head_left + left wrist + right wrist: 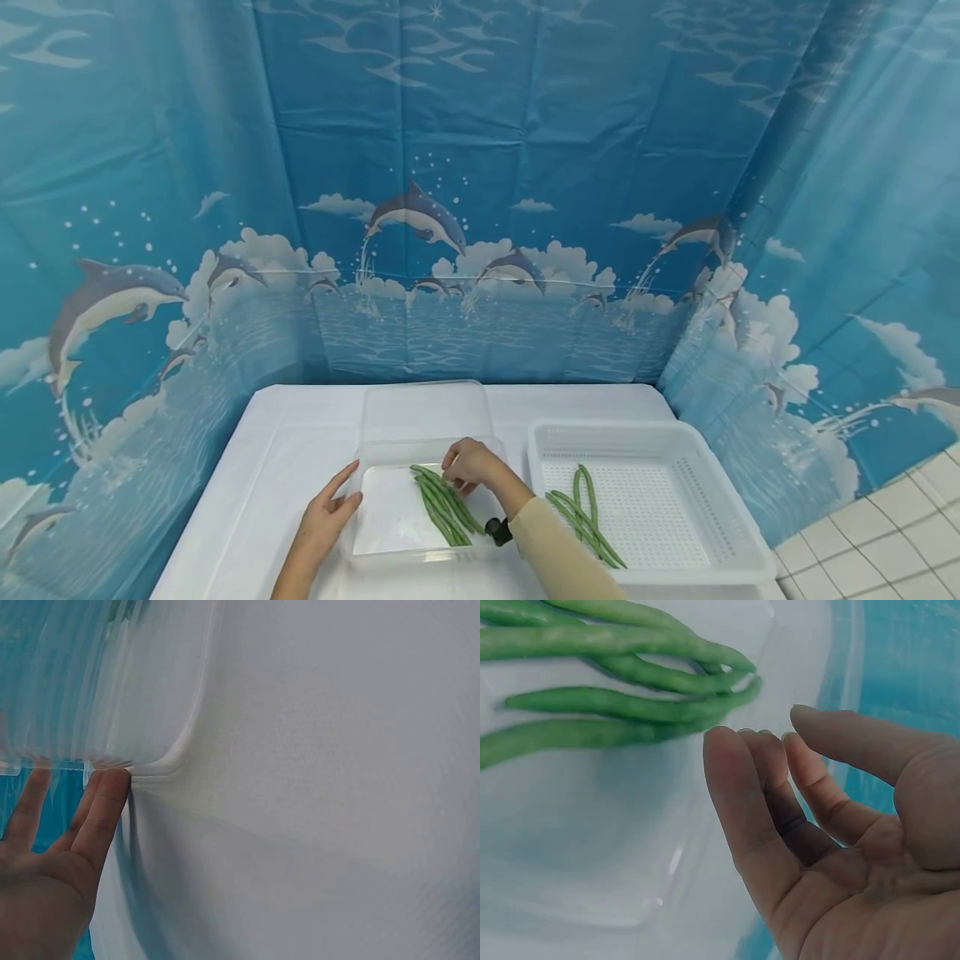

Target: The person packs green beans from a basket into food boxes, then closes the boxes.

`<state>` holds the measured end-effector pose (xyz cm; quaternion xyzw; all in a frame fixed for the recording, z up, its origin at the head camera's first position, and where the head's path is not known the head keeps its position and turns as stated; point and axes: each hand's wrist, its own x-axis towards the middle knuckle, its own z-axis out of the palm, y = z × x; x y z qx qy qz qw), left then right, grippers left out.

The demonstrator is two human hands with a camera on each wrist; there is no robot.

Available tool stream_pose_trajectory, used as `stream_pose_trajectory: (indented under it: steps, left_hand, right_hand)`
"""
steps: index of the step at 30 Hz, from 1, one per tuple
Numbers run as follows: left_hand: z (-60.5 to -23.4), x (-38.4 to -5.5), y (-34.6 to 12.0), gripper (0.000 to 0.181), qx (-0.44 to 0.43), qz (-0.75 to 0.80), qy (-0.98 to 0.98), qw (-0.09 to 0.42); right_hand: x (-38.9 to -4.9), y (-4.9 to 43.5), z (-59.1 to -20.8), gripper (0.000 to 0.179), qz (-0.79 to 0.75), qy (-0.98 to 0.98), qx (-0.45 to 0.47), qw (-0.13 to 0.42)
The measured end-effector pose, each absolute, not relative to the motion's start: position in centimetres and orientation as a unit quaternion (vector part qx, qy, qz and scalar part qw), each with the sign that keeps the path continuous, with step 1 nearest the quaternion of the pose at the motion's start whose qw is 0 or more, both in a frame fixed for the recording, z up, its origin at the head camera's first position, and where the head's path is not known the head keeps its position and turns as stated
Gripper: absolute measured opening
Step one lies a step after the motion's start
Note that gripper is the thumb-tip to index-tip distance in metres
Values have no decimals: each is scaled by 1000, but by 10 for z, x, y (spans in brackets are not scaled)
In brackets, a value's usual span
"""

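Several green beans (444, 503) lie in a bundle inside a clear plastic box (420, 553) on the white table. My right hand (472, 467) is over the box, by the far end of the bundle. In the right wrist view, its bent fingers (731, 795) and thumb stand apart with nothing between them, close beside the bean tips (742, 675). My left hand (321, 523) is at the box's left side. Its fingertips touch the edge of the box (150, 712) in the left wrist view, fingers extended.
To the right stands a white perforated basket (675, 504) with a few green beans (588, 521) at its left side. A clear lid-like sheet (425, 412) lies behind the box. A blue dolphin-print curtain (480, 333) surrounds the white table (251, 483).
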<state>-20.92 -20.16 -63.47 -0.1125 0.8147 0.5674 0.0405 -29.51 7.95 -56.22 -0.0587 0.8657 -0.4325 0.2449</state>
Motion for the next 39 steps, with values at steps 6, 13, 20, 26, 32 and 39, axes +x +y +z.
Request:
stream_pose_trajectory:
  steps: [6,13,20,26,32,39]
  left_hand:
    - [-636,-209,-202,61,-106,570,814,40]
    - [-637,-208,-203,61,-106,555,825,34]
    - [-635,-207,-203,61,-112,550,827,34]
    - [-633,-208,-201,61,-106,556,824,35]
    - [-633,-208,-202,61,-102,559,822,40]
    - [-634,-208,-201,60,-103,561,821,36]
  right_hand:
    - [-297,115,-539,8,-465,859,-62,205]
    - [-296,169,-518,11,-485,860,-22,155]
    - [-298,227,-510,19,-502,856,34,121]
    - [-296,271,-516,21,-493,859,74,113]
    - [-292,301,-536,17,-475,865,111,116]
    - [-288,324,-555,21,-473,858,145,139]
